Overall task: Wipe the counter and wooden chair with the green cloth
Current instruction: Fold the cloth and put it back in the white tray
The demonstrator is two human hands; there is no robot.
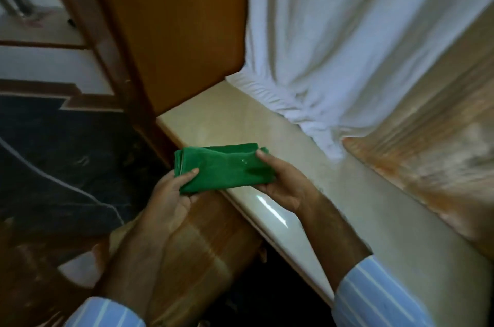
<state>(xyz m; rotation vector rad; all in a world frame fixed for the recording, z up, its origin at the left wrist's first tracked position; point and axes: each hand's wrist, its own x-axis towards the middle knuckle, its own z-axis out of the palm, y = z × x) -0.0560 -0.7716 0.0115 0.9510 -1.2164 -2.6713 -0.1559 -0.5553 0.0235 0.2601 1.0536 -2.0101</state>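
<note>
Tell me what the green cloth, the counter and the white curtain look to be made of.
Green cloth: soft woven or microfibre fabric, matte, folded into layers that show at its left edge.
Counter: polished stone, perhaps marble or a look-alike, cream and glossy, with a bright streak of reflected light on its rounded front edge.
White curtain: thin, light fabric, matte, hanging in soft folds and bunched on the counter.

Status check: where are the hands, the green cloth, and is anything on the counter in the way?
Left hand and right hand both hold folded green cloth over counter edge. White curtain drapes onto counter's far side.
</note>
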